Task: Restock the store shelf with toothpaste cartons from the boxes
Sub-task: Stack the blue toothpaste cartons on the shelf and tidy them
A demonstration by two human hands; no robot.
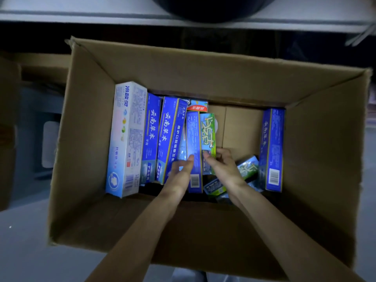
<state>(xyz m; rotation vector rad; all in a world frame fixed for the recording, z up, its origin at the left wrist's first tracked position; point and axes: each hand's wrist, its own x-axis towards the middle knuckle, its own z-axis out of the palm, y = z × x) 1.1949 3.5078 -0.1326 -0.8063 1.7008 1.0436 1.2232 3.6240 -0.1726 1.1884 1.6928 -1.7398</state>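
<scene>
An open cardboard box (87,123) holds several toothpaste cartons standing on edge. At the left stands a white carton (127,137), then several blue cartons (150,135). My left hand (181,169) grips a narrow blue carton (193,139) in the middle of the box, thumb on its right face. My right hand (221,165) pinches the lower end of a green carton (207,131) right beside it. Another blue carton (271,147) leans on the box's right wall. A second green carton (247,165) lies low by my right wrist.
A grey shelf edge (81,17) runs across the top, with dark space under it behind the box. A second cardboard box (8,129) stands at the left. A small red carton (196,106) sits at the back of the row. Grey floor (24,251) surrounds the box.
</scene>
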